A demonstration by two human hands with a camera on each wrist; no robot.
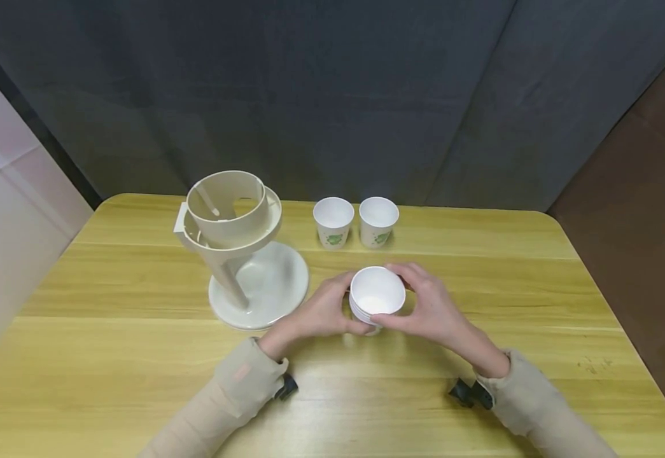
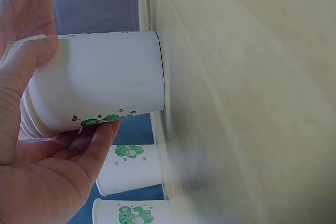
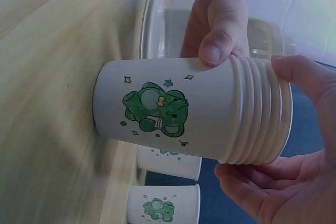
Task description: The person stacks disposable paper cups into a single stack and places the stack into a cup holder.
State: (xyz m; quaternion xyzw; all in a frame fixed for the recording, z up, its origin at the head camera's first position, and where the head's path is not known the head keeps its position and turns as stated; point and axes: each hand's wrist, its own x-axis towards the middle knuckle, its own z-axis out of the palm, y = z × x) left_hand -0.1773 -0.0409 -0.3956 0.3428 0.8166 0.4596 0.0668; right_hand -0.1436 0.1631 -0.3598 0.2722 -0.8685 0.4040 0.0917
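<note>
A stack of nested white paper cups (image 1: 377, 291) is upright between both hands, its bottom close to the table. My left hand (image 1: 325, 310) holds the stack from the left, thumb in front and fingers behind. From the right, my right hand (image 1: 432, 312) pinches the stacked rims at the top between thumb and fingers. The right wrist view shows several rims on the stack (image 3: 173, 108) and a green bear print on its side. Behind it, two single paper cups (image 1: 333, 221) (image 1: 378, 221) stand side by side, mouths up, with the same green print.
A cream plastic stand (image 1: 226, 238) with an open ring holder on top and a round white base (image 1: 286, 286) stands left of the cups, close to my left hand. The wooden table (image 1: 109, 362) meets a dark curtain (image 1: 309, 95) at its back edge.
</note>
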